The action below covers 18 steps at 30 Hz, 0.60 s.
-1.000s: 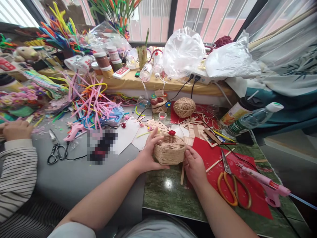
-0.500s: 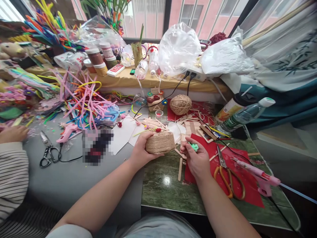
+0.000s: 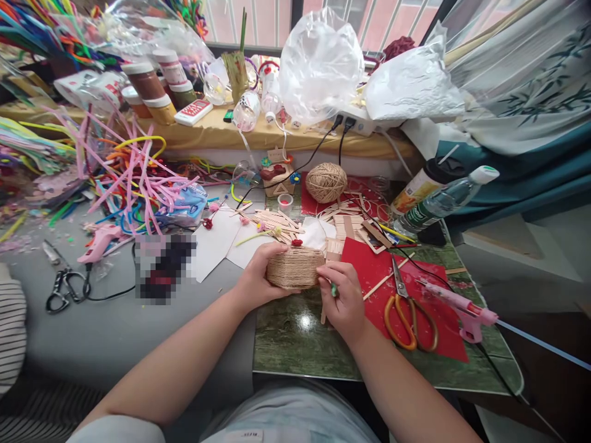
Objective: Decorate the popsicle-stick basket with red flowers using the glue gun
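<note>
A small box wrapped in twine (image 3: 295, 269) rests in my left hand (image 3: 257, 277), which is closed round its left end. A small red ornament (image 3: 296, 243) shows at the box's top edge. My right hand (image 3: 345, 303) pinches a small mint-green piece (image 3: 333, 289), mostly hidden by the fingers. Its fingertips are at the right end of the box and seem to touch it. Behind the box lie loose craft sticks (image 3: 277, 223) and a ball of twine (image 3: 325, 183).
Orange-handled scissors (image 3: 410, 317) lie on red felt (image 3: 369, 271) at right, beside a pink glue gun (image 3: 462, 306). A water bottle (image 3: 450, 200) leans behind them. Left are black scissors (image 3: 64, 286), another glue gun (image 3: 101, 242) and pink pipe cleaners (image 3: 143, 172). Another person's striped sleeve (image 3: 12, 332) shows.
My right hand has moved left, bringing the green piece against or close to the box's right end. The view has shifted, and the other person's hand has left it.
</note>
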{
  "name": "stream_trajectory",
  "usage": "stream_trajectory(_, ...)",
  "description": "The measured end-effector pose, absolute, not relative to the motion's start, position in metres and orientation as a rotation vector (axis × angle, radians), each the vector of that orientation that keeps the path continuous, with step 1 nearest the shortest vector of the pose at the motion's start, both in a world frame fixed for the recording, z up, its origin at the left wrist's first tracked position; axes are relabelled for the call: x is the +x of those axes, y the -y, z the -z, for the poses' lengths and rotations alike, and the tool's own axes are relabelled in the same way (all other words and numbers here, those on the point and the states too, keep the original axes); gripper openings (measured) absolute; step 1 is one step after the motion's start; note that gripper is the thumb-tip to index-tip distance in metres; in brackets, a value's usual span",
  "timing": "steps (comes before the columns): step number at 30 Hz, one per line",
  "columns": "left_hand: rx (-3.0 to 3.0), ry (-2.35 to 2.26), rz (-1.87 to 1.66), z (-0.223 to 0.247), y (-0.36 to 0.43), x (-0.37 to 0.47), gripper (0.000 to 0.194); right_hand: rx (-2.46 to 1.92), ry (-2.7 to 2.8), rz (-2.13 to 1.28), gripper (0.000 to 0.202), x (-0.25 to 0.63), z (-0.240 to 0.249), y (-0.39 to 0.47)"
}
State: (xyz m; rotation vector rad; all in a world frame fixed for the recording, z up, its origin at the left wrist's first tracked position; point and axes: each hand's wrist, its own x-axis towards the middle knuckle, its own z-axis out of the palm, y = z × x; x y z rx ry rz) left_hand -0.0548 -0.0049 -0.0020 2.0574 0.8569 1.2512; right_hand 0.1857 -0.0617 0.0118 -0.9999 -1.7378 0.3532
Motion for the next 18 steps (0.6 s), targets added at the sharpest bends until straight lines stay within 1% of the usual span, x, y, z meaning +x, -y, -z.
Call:
stream_trajectory(4,2.118,-0.747,-1.284,-0.0003,0.0055,-0.0542,0.100,-0.999,1.786,-0.320,0.050,0.1872,-0.0095,0.0633)
stream_trajectory(5,2.137,-0.721,-1.277,-0.0015,0.0057,-0.0544,0.101,-1.006,1.803,-0.331,0.058,0.1868,-0.0090,0.0631)
stream_trajectory(7,2.176,-0.681,-1.249,-0.0039,0.0063,-0.0547,0.098,-1.018,1.845,-0.332,0.082,0.1859,-0.0078,0.0624)
stream_trajectory(8,2.193,-0.662,-1.245,-0.0049,0.0067,-0.0549,0.096,-1.020,1.875,-0.324,0.089,0.1857,-0.0072,0.0621)
stream_trajectory(10,2.212,-0.625,-1.263,-0.0057,0.0071,-0.0549,0.092,-1.029,1.935,-0.307,0.089,0.1860,-0.0063,0.0617)
stream_trajectory(15,2.184,-0.577,-1.328,-0.0030,0.0058,-0.0551,0.090,-1.047,1.983,-0.318,0.090,0.1885,-0.0086,0.0613)
stream_trajectory(18,2.187,-0.568,-1.358,-0.0009,0.0048,-0.0552,0.090,-1.046,1.973,-0.341,0.084,0.1888,-0.0122,0.0602)
